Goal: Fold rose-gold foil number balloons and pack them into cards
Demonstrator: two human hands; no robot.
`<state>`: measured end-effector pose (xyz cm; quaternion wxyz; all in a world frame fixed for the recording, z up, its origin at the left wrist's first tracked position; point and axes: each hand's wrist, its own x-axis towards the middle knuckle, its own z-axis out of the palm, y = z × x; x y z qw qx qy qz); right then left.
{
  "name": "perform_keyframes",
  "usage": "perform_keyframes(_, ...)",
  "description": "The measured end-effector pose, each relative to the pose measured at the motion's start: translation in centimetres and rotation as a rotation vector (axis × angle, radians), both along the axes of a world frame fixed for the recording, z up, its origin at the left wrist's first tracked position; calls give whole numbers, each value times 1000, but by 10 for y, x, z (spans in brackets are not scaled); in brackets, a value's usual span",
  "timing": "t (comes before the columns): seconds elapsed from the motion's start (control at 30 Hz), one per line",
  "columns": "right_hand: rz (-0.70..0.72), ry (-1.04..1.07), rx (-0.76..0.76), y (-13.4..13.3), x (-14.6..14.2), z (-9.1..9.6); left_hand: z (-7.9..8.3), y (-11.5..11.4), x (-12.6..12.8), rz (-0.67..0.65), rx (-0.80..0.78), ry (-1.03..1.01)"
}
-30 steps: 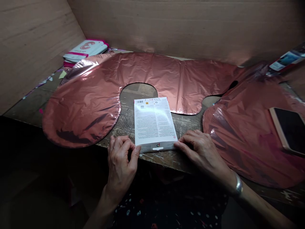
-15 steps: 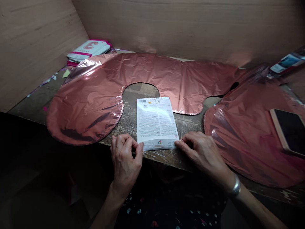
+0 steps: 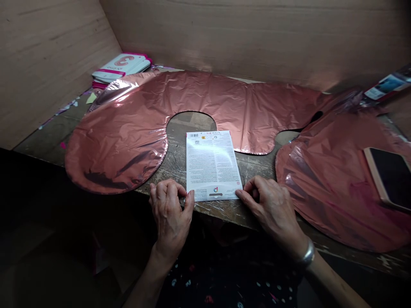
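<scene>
Pink sheet [image 3: 199, 92] looks like glossy, creased foil; packet [image 3: 212, 167], smooth shiny card; tabletop [image 3: 176, 156], rough scuffed wood; bracelet [image 3: 309, 252], polished metal.

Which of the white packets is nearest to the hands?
The white packet lying text side up, between the left hand and the right hand; the other packets are stacked at the back left.
</scene>
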<state>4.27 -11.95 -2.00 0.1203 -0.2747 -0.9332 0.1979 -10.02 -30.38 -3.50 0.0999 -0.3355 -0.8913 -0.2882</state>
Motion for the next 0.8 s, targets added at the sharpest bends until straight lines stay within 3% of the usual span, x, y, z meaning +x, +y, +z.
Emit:
perform_keyframes(0.17,-4,13,52,-3,2,-2,-3,-4,-2,-66,30,13)
perform_keyframes(0.27,55,48,93,-4,0,-2,-3,-6,-9,-197,33,102)
perform_keyframes(0.5,425,88,263,-5,-3,0,10,-5,-34,-746,-98,359)
perform_keyframes(0.67,645,117,260,-1,-3,3,16,1,-38,-903,-129,348)
perform_keyframes(0.8,680,119,253,-2,-4,2,14,5,-38,-1011,-119,358)
